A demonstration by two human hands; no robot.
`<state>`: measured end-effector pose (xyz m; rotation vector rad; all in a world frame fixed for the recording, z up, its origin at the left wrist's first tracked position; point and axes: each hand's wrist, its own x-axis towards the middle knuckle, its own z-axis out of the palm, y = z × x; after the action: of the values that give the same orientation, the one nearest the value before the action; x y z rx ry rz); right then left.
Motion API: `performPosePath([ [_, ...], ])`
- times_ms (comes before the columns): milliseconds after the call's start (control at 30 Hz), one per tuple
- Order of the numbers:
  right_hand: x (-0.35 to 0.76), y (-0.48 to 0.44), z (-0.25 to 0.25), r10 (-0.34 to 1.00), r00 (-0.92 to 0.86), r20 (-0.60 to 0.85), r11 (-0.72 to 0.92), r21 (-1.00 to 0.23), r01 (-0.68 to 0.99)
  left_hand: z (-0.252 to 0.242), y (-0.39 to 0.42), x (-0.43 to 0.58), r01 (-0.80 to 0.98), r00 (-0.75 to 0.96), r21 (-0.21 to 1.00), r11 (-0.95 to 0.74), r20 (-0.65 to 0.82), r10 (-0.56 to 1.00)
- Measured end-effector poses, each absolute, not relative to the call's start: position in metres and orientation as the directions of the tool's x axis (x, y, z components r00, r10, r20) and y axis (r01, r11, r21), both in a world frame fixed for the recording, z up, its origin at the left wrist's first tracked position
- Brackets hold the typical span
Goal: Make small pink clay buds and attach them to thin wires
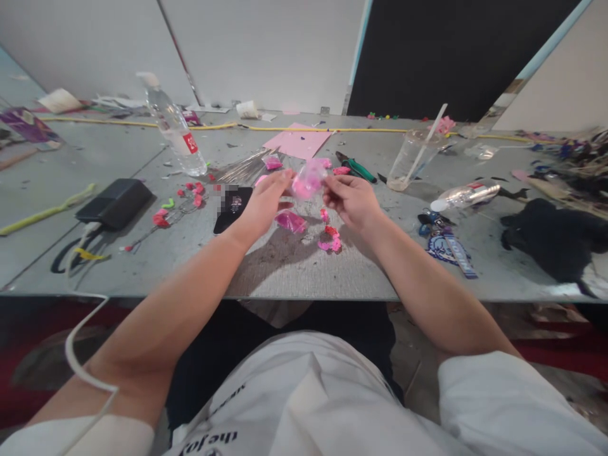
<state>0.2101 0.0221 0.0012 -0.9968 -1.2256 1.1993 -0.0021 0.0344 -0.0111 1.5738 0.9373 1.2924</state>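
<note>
The small bag [308, 180] is translucent pink; just below it lie a magenta packet [291, 221] and red-and-pink pieces [331, 239]. Behind it, the paper sheet [297, 142] is pale pink.

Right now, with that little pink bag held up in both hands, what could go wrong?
The small bag is pinched between the left hand and right hand above the table. If it opens suddenly, its pink contents might scatter among the loose pink pieces below. The plastic cup stands beyond the right hand, so a wide reach could tip it.
</note>
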Motion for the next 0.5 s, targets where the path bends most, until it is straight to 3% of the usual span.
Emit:
performPosePath([
  [67,0.214,0.028,0.001,0.995,0.011,0.100,0.100,-0.964,-0.248,-0.011,0.039,-0.005,0.027,0.113,0.952,-0.306,0.301,0.947],
  [133,0.218,0.033,0.000,0.999,-0.005,0.037,0.034,-0.959,-0.281,-0.011,0.042,-0.009,0.182,0.105,0.909,-0.376,0.362,0.926],
  [267,0.222,0.037,-0.005,0.999,-0.037,-0.020,-0.025,-0.992,-0.124,-0.012,0.044,-0.016,0.480,0.344,0.686,-0.547,0.426,0.837],
  [400,0.220,0.038,-0.009,1.000,-0.021,0.021,0.020,-0.998,-0.055,-0.008,0.042,-0.024,0.491,0.595,0.601,-0.630,0.297,0.747],
  [500,0.218,0.036,-0.011,0.998,-0.010,0.069,0.069,-0.998,-0.001,-0.009,0.045,-0.027,0.487,0.668,0.589,-0.645,0.225,0.709],
])
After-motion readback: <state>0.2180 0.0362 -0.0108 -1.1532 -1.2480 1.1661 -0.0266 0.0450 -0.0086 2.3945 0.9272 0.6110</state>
